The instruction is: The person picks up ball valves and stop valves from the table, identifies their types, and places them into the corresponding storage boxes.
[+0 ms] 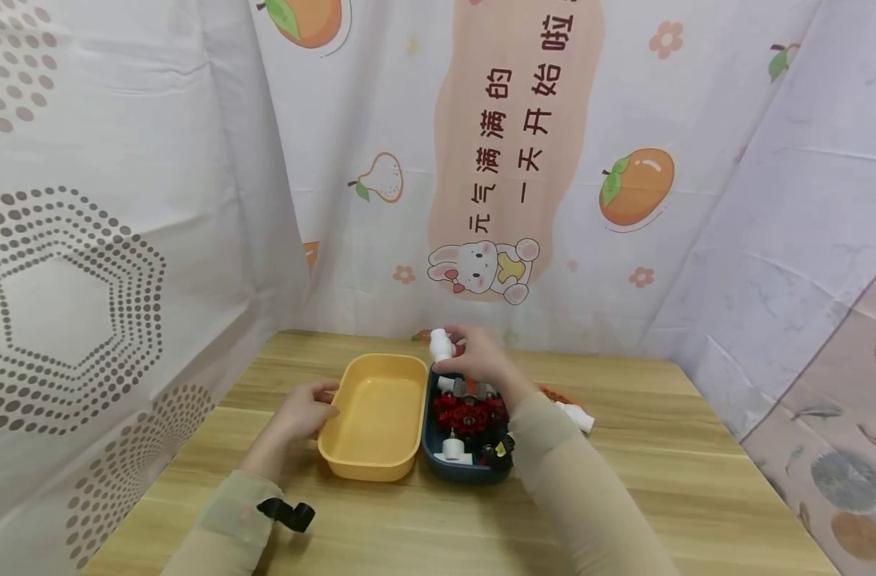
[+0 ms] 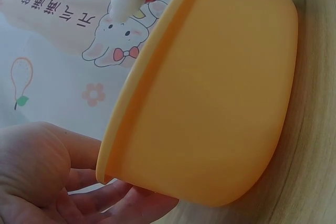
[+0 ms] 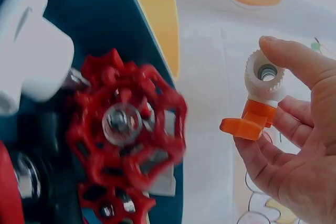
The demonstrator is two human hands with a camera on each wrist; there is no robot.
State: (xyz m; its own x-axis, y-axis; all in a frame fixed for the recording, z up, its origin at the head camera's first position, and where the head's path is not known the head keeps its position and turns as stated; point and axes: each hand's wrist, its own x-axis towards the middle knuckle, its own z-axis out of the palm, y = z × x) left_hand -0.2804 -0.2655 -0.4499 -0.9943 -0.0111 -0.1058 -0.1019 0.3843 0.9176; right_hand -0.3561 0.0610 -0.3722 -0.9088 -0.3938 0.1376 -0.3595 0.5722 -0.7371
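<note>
My right hand (image 1: 475,352) holds a white plastic ball valve (image 1: 441,346) with an orange lever above the far end of a dark blue bin (image 1: 458,474). In the right wrist view, the valve (image 3: 266,77) shows its open threaded end, with the thumb on its collar and the fingers behind the orange lever (image 3: 244,127). My left hand (image 1: 310,410) grips the left rim of a yellow bin (image 1: 374,470), whose visible inside holds nothing. Seen from the left wrist, the fingers lie around the rim (image 2: 118,124); some fingertips are hidden.
Inside the blue bin lie red handwheel valves (image 1: 468,420), white pipe fittings (image 1: 453,450) and black parts. Right of it, another white fitting (image 1: 576,416) and an orange piece (image 1: 558,394) lie on the wooden table (image 1: 646,472). A printed curtain (image 1: 402,232) hangs behind.
</note>
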